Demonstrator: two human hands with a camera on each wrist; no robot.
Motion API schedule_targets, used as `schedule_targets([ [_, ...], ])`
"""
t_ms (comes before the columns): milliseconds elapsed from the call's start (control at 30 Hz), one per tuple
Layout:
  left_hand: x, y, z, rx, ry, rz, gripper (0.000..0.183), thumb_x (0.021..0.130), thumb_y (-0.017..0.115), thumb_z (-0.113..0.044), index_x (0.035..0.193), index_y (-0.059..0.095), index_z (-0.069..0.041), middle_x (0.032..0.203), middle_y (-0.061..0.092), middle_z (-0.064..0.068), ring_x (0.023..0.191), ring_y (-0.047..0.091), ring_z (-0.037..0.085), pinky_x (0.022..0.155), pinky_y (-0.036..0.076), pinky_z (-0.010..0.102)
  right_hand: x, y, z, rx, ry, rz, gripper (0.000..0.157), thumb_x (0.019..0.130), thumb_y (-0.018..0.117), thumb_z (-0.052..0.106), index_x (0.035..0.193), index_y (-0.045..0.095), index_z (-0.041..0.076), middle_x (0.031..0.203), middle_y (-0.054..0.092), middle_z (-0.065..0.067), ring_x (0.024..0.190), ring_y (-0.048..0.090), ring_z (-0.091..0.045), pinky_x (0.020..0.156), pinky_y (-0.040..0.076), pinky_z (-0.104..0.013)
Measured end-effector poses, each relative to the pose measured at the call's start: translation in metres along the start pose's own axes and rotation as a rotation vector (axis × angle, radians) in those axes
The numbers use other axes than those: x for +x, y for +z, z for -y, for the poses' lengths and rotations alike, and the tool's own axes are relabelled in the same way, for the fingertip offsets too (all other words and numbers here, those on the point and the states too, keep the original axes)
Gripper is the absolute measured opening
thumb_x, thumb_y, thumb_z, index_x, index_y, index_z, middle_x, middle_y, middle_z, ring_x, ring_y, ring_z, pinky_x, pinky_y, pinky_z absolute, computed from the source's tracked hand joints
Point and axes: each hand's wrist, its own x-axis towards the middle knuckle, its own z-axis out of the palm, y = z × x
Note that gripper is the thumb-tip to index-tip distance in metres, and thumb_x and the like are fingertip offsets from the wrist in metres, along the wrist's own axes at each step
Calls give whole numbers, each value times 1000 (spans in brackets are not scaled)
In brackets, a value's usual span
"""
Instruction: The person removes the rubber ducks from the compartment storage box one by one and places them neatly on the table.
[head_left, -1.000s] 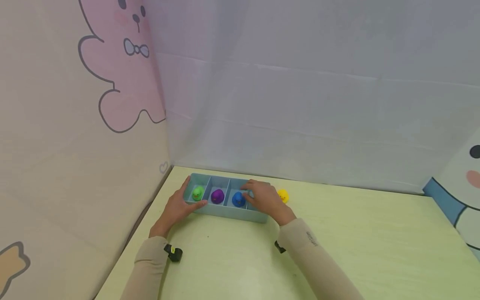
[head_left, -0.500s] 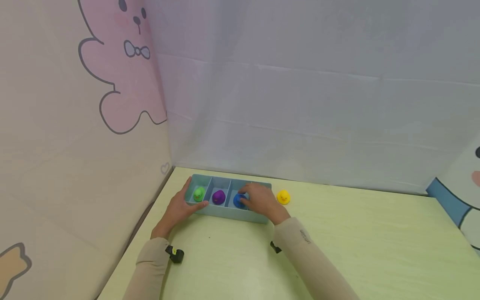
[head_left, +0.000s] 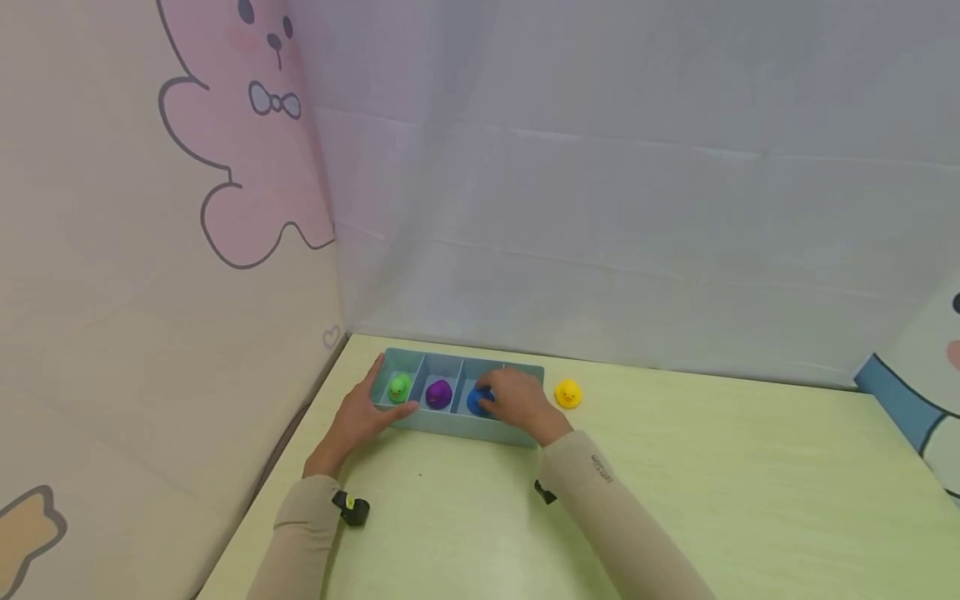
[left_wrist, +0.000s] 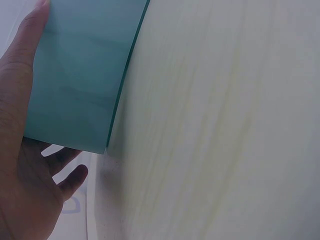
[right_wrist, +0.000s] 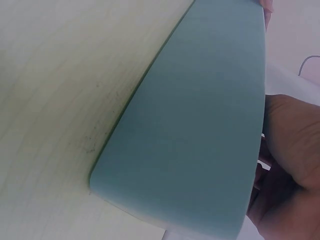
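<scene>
A light blue-green divided tray (head_left: 465, 427) stands on the table. My left hand (head_left: 356, 419) grips its left end, thumb along the front wall and fingers at the left side. In the third compartment from the left sits a blue rubber duck (head_left: 476, 405), which my right hand (head_left: 519, 398) pinches from above, covering part of it. A green duck (head_left: 399, 387) is in the leftmost compartment and a purple duck (head_left: 438, 395) in the second. The right hand mostly hides the rightmost compartment. In the right wrist view the tray's front wall (right_wrist: 185, 130) hides the fingertips.
Just right of the tray, a yellow rubber duck (head_left: 568, 393) stands on the pale table (head_left: 712, 467). White cloth (head_left: 600, 208) hangs along the back edge, and a printed cloth (head_left: 225, 333) with a pink bear borders the left.
My right hand has moved slightly left and down, and its fingers have closed around the blue duck. This uncovers the yellow duck. The left hand keeps its place on the tray.
</scene>
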Motion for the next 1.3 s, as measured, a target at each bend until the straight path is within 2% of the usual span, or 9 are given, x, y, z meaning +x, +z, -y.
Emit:
schedule_targets([
  [167, 0, -1, 0, 5, 2, 8, 120, 79, 76, -69, 165, 1, -33, 170, 22, 18, 154, 27, 48, 120, 28, 70, 0, 2, 0, -4, 11, -3, 30, 99, 69, 27, 125, 73, 12, 124, 74, -7, 113, 69, -28, 96, 59, -50],
  [333, 2, -2, -1, 2, 9, 9, 120, 79, 76, -69, 166, 3, -29, 171, 22, 17, 154, 27, 48, 120, 28, 70, -2, 2, 1, -20, 12, -19, 30, 99, 68, 28, 125, 73, 13, 124, 74, -7, 111, 69, -27, 94, 60, -49],
  [600, 3, -4, 1, 5, 14, 11, 119, 79, 75, -69, 166, 2, -32, 171, 21, 16, 155, 26, 48, 120, 29, 70, -7, 3, 4, -36, -11, -82, 31, 99, 68, 29, 126, 72, 14, 125, 74, -6, 111, 70, -26, 91, 61, -48],
  [733, 3, -5, 2, 6, 20, 14, 119, 79, 75, -69, 166, 3, -30, 171, 20, 15, 155, 26, 48, 120, 29, 71, -10, 2, 4, -26, -19, -117, 32, 99, 68, 29, 127, 71, 13, 126, 73, -6, 113, 70, -26, 93, 61, -48],
  [1100, 3, -7, 4, 4, 24, 17, 120, 79, 76, -69, 166, 4, -29, 171, 21, 16, 154, 27, 49, 119, 29, 71, -23, -8, 9, -56, -39, -213, 33, 101, 64, 32, 128, 69, 13, 121, 72, -4, 101, 72, -21, 81, 63, -40],
  [1300, -1, -6, 8, -1, 20, 23, 120, 79, 76, -68, 166, 4, -27, 171, 21, 18, 154, 27, 49, 119, 29, 71, -31, -12, 12, -54, -39, -225, 34, 102, 64, 33, 129, 68, 13, 120, 72, -4, 98, 72, -22, 81, 62, -42],
])
